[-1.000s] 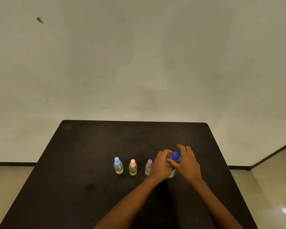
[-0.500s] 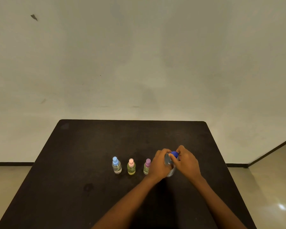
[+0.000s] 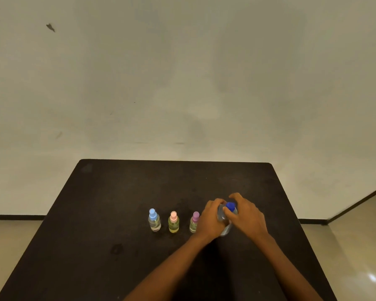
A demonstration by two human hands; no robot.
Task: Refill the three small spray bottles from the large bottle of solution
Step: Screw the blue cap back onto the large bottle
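Nearest you, your left hand (image 3: 211, 221) was wrapped around the large clear bottle (image 3: 221, 214), which seemed to rest on the black table (image 3: 139, 192), while your right hand (image 3: 248, 218) pinched its blue cap (image 3: 231, 207). Just left of your knuckles stood the purple-topped spray bottle (image 3: 193, 223), then the pink-topped spray bottle (image 3: 173, 223) and the blue-topped spray bottle (image 3: 154, 221), all capped. A hard twist could have squeezed solution out once the cap freed, or swung your left hand into the purple-topped spray bottle and toppled it.
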